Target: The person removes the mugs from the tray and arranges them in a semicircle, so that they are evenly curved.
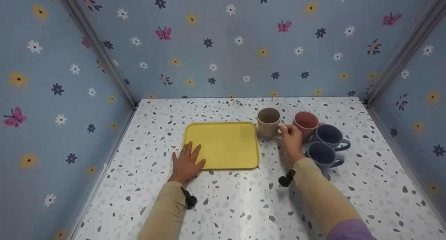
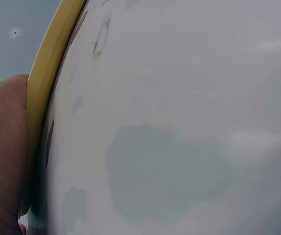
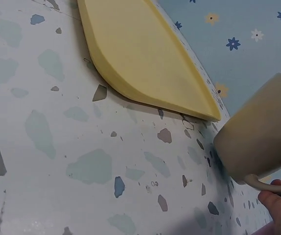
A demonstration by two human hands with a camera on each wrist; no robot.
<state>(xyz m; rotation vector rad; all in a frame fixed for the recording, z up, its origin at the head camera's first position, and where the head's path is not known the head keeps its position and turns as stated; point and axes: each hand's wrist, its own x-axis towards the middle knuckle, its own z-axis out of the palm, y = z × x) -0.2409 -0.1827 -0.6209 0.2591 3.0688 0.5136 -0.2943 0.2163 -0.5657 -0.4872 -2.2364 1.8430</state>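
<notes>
A yellow tray (image 1: 226,146) lies flat on the speckled table. My left hand (image 1: 186,164) rests on its front left corner with the fingers spread and straight. In the left wrist view, part of that hand (image 2: 3,152) touches the tray's edge (image 2: 45,73). My right hand (image 1: 292,139) pinches the handle of a beige mug (image 1: 268,123), just right of the tray. The right wrist view shows this mug (image 3: 263,127) with fingers at its handle (image 3: 272,187); whether its base touches the table is unclear.
Right of the right hand stand a pink mug (image 1: 306,123) and two dark blue mugs, one behind (image 1: 329,135) and one nearer (image 1: 322,155), close together. Flower-patterned walls (image 1: 223,41) enclose the table (image 1: 146,128) at the back and sides.
</notes>
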